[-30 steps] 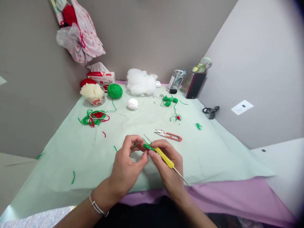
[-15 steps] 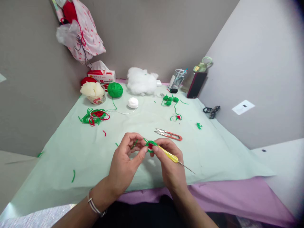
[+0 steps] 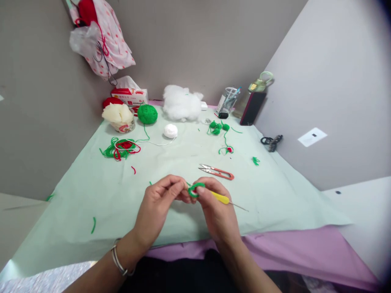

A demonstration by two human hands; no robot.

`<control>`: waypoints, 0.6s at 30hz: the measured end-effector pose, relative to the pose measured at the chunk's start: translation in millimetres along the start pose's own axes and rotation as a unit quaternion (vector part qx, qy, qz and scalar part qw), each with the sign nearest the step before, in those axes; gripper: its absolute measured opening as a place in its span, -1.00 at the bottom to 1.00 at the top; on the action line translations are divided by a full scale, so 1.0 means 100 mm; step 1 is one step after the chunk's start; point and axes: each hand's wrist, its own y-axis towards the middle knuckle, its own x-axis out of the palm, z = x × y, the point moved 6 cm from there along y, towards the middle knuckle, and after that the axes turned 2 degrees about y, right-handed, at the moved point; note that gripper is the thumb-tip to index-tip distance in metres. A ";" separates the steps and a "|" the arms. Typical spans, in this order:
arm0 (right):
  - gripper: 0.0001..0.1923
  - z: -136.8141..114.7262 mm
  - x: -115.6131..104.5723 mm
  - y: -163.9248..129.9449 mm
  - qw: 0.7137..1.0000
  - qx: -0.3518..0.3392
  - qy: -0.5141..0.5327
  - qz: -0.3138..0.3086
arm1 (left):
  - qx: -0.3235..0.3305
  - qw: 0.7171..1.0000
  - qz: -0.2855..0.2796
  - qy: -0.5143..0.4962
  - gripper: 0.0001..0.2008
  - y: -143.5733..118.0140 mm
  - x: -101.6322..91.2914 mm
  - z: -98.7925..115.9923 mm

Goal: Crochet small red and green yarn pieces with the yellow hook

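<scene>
My left hand [image 3: 160, 203] and my right hand [image 3: 215, 207] meet above the pale green cloth [image 3: 91, 191]. Between their fingertips is a small round green crochet piece [image 3: 194, 189] with a red middle. The left fingers pinch its left side. My right hand holds a crochet hook with a yellow handle [image 3: 220, 198], whose metal end sticks out to the right, and also touches the piece. Orange thread snips [image 3: 217, 172] lie just beyond my right hand.
Farther back lie a tangle of green and red yarn [image 3: 121, 148], a green yarn ball [image 3: 147, 114], a white ball [image 3: 170, 130], white stuffing [image 3: 180, 103], several small green crochet pieces [image 3: 217, 128], a tissue box [image 3: 130, 96] and a cup of pens [image 3: 228, 101]. Grey walls close both sides.
The hook has swung from pointing steeply down-right to nearly level. The green piece has turned so its ring faces up, and my left fingers have closed in on it.
</scene>
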 end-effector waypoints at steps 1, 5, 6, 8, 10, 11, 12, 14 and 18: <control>-0.82 0.00 -0.03 0.01 1.000 0.001 0.012 0.014 | -0.009 1.000 0.003 -0.020 -0.76 0.00 -0.01 -0.01; -0.79 -0.03 -0.05 0.01 1.000 -0.010 -0.003 0.025 | 0.000 1.000 -0.005 -0.026 -0.89 -0.01 0.03 0.02; -0.80 -0.03 -0.04 0.00 1.000 -0.008 -0.011 0.014 | 0.005 1.000 -0.010 -0.022 -0.86 -0.01 0.05 0.03; -0.83 -0.02 -0.01 -0.03 1.000 -0.006 -0.022 -0.006 | 0.019 1.000 -0.013 -0.008 -0.87 -0.02 0.09 0.06; -0.85 -0.02 -0.01 -0.05 0.999 -0.005 -0.028 -0.016 | 0.038 0.999 -0.009 0.003 -0.94 -0.02 0.11 0.08; -0.86 -0.01 -0.01 -0.05 0.999 -0.002 -0.028 -0.021 | 0.042 0.999 -0.008 -0.001 -0.94 -0.01 0.11 0.08; -0.85 0.00 0.00 -0.06 0.999 0.003 -0.023 -0.026 | 0.041 0.999 -0.008 -0.016 -0.93 -0.01 0.11 0.07; -0.83 0.01 0.01 -0.05 0.999 0.016 -0.003 -0.039 | 0.022 0.998 -0.017 -0.062 -0.91 -0.01 0.10 0.04; -0.85 0.02 0.02 -0.04 0.998 0.031 0.036 -0.048 | -0.044 0.985 -0.051 -0.157 -0.98 0.00 0.14 -0.03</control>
